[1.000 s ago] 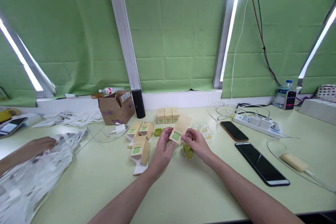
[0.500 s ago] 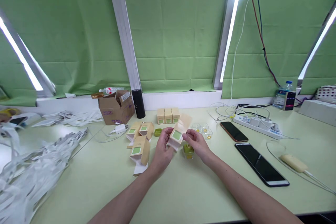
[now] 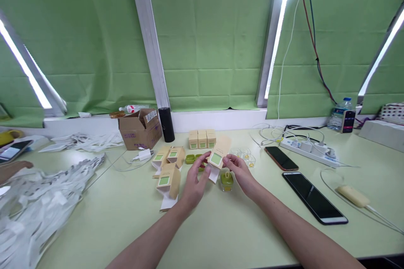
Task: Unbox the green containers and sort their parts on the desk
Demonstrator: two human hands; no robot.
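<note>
A small beige cardboard box (image 3: 220,151) with a green square is tilted between my two hands, its white lower flap hanging out. My left hand (image 3: 194,183) has its fingers and thumb at the box's left edge. My right hand (image 3: 242,173) pinches the right edge. Just below the box, a small glass jar with a green cap and loop (image 3: 226,181) stands on the table. Behind my left fingers sit green caps (image 3: 190,159), partly hidden. Clear small jars (image 3: 248,157) with yellow bottoms lie beyond my right hand.
Several similar boxes, including one with its flap out (image 3: 170,178), stand left. Three closed boxes (image 3: 202,139) form a row behind. Phones (image 3: 312,195) and a power strip (image 3: 311,151) lie right. White strips (image 3: 57,206) and another person's hand (image 3: 14,171) are far left.
The box has shifted slightly right and up, and my left fingers have spread more. More green caps show behind my left hand. Another person's hand has appeared at the far left.
</note>
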